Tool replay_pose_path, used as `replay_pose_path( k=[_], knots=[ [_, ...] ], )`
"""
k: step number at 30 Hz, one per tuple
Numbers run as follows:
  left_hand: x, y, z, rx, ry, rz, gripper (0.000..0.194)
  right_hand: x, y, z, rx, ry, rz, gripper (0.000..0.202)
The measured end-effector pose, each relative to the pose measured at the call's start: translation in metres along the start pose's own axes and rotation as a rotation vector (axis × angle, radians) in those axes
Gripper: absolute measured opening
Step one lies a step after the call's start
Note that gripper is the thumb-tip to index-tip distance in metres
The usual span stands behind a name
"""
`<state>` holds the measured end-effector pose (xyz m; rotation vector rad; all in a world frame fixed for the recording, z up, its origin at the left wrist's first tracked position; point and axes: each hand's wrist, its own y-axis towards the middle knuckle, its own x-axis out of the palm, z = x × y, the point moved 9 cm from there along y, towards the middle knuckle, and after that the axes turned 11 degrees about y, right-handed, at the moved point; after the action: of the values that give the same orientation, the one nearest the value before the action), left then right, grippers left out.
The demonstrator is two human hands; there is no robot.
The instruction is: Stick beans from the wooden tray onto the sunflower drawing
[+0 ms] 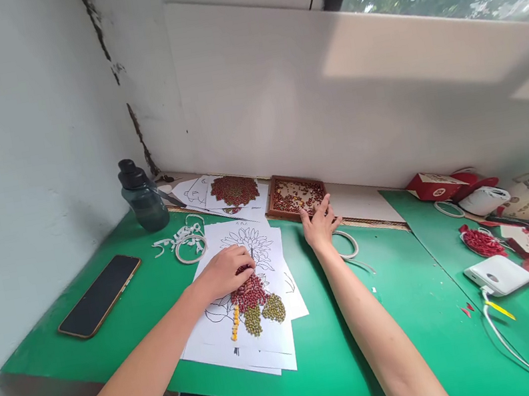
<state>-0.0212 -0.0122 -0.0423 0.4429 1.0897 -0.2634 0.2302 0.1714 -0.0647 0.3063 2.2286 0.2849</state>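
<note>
My left hand [229,271] rests on a white sheet [270,354] with a line-drawn flower, at the upper left edge of a patch of red beans [250,293]. Its fingers curl inward; what they hold, if anything, is hidden. Below the red patch lie green beans [273,308] and a short yellow strip [235,323]. My right hand [320,224] reaches to the front right edge of a shallow brown tray [272,215] of mixed beans, its fingers spread.
A dark bottle [144,201] and a phone [100,297] are at the left, near white scraps [185,239]. Behind lies a bean-covered drawing [234,190]. A white ring [347,244] is beside my right arm. Red boxes [435,186] and a white device [498,275] sit at the right.
</note>
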Motion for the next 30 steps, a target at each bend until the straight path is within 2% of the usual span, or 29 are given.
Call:
replay_pose_path(
  k=[4,9,15,30],
  knots=[
    [0.0,0.0,0.0,0.009,0.01,0.008,0.014,0.0,-0.002,-0.003,0.016,0.008,-0.035,0.086],
    [0.0,0.0,-0.002,0.009,0.005,0.006,0.013,0.002,-0.001,-0.01,-0.001,-0.129,-0.106,0.071],
    [0.0,0.0,-0.004,-0.022,-0.018,-0.006,0.014,0.01,0.006,-0.018,-0.049,-0.26,-0.259,0.072],
    [0.0,0.0,-0.004,-0.017,-0.027,-0.003,0.015,0.009,0.004,-0.016,-0.082,-0.254,-0.209,0.069]
  ],
)
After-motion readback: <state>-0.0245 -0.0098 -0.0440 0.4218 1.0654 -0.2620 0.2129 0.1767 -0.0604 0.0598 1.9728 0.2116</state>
